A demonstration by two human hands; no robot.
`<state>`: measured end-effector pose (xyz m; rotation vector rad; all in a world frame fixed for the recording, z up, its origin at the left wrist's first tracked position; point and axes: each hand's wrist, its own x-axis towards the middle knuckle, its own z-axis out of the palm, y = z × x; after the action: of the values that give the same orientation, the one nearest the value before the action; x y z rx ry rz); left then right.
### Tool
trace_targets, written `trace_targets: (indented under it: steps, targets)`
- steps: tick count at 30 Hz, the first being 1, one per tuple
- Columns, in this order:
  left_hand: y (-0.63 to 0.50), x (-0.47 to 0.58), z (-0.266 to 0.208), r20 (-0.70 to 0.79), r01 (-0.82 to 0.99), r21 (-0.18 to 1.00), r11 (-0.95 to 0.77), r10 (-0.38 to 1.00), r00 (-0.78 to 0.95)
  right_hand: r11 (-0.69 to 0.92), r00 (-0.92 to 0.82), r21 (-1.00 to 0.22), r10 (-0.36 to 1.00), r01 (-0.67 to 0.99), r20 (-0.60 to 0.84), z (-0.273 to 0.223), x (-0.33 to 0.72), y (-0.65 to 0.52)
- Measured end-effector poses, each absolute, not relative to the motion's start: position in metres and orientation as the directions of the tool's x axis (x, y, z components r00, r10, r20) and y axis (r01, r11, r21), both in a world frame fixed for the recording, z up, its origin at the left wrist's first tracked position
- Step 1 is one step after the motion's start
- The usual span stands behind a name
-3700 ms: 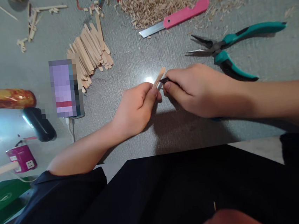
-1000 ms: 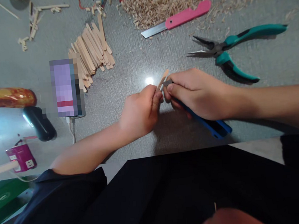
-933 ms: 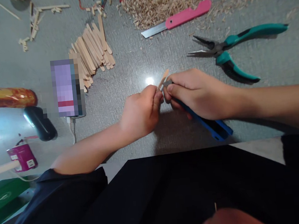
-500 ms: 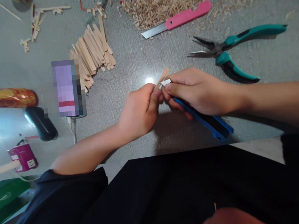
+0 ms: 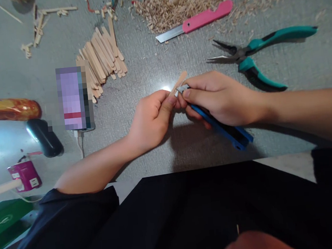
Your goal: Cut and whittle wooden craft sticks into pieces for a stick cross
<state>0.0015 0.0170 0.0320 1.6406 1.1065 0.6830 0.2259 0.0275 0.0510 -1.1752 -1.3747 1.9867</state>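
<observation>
Pinched in my left hand is a thin wooden craft stick, its rounded end pointing up and away. My right hand is closed around a blue utility knife, whose handle slants down to the right beneath the palm. The knife's short blade lies close beside the stick; whether its edge touches the wood I cannot tell. Both hands meet just above the table, and my left fingertips partly hide the stick's lower end.
A pink folding knife lies open before a heap of wood shavings. Teal-handled pliers rest at the right. Left are a stack of craft sticks, a plugged-in phone, a dark case and a purple power adapter.
Both hands have shifted slightly, and the blue knife's handle end has moved a little up and left. The blade's angle beside the craft stick has changed. Both grips stay closed.
</observation>
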Motion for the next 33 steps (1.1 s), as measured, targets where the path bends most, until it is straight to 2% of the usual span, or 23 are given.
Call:
trace_targets:
  steps: [6,11,20,25,28,33]
  targets:
    - [0.017,-0.002,0.030,-0.050,0.376,0.914,-0.150,0.880,0.473,-0.346,-0.549,-0.903,0.717,0.255,-0.430,0.056,0.229,0.030]
    - [0.022,-0.004,0.031,-0.077,0.346,0.930,-0.126,0.853,0.516,-0.331,-0.584,-0.916,0.706,0.229,-0.401,0.054,0.232,0.030]
    - [0.030,-0.002,0.034,-0.199,0.225,0.971,0.084,0.805,0.559,-0.347,-0.623,-0.912,0.670,0.219,-0.404,0.052,0.234,0.035]
    - [0.030,0.000,0.034,-0.227,0.198,0.970,0.140,0.813,0.536,-0.395,-0.602,-0.905,0.688,0.159,-0.406,0.050,0.233,0.033]
    - [0.028,0.001,0.033,-0.206,0.211,0.971,0.112,0.841,0.500,-0.403,-0.582,-0.906,0.710,0.125,-0.396,0.049,0.232,0.032]
    - [0.022,0.000,0.032,-0.104,0.292,0.956,-0.035,0.887,0.449,-0.352,-0.520,-0.923,0.766,0.154,-0.378,0.051,0.228,0.027]
